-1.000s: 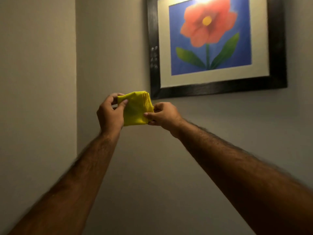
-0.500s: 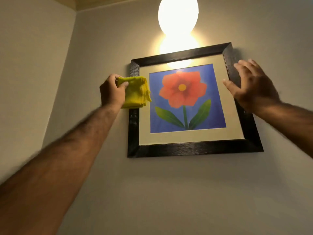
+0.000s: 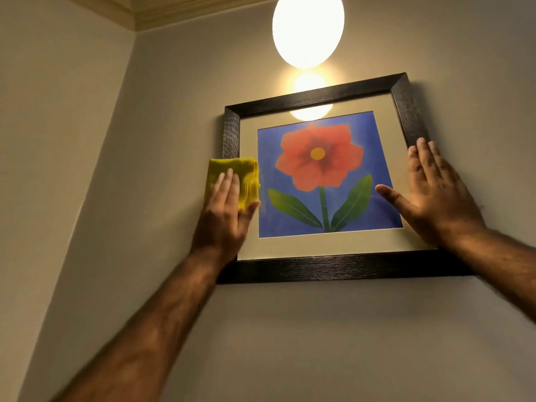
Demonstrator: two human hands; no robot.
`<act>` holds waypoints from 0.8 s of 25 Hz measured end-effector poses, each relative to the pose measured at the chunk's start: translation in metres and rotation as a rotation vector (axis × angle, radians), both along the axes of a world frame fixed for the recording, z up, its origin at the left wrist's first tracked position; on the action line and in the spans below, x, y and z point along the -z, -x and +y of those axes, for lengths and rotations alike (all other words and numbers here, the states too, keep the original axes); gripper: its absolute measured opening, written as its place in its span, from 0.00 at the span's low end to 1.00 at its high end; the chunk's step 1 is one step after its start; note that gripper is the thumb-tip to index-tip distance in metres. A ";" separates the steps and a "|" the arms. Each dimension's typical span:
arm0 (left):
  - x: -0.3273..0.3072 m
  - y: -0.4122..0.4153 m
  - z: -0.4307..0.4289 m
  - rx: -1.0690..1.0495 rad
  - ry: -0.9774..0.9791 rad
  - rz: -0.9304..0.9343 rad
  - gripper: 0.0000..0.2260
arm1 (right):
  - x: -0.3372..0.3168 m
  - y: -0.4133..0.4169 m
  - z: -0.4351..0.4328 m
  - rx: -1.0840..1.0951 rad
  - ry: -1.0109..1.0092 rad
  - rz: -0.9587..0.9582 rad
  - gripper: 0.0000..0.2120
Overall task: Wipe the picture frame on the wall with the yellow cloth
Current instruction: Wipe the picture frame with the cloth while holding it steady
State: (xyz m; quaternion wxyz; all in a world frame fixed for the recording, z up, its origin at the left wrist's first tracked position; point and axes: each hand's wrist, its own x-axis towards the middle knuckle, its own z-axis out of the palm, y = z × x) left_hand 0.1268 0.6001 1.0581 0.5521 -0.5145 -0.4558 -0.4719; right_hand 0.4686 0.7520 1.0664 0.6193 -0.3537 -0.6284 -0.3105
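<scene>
Plainly, the left hand [image 3: 223, 219] pressed the folded yellow cloth [image 3: 233, 181] flat against the left side of the dark wooden picture frame [image 3: 333, 268], fingers laid over the cloth and thumb tucked along its lower right edge, more a flat-palm hold than a closed grasp. The right hand [image 3: 435, 195] lay open with spread fingers on the frame's right side, gripping nothing, apparently steadying it. How the frame was hung could not be seen, so hard sideways strokes might have tilted it or lifted it off its fixing if the bracing hand eased. With the cloth only pinned under the fingers, a quick stroke could have let it slip free and drop. The glowing round wall lamp [image 3: 308, 30] hung just above the frame's top edge; an upward sweep risked knocking it.
</scene>
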 end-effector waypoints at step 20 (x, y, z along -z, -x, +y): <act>-0.075 0.000 0.003 -0.076 0.101 -0.142 0.40 | -0.001 0.002 0.003 0.020 -0.064 0.021 0.52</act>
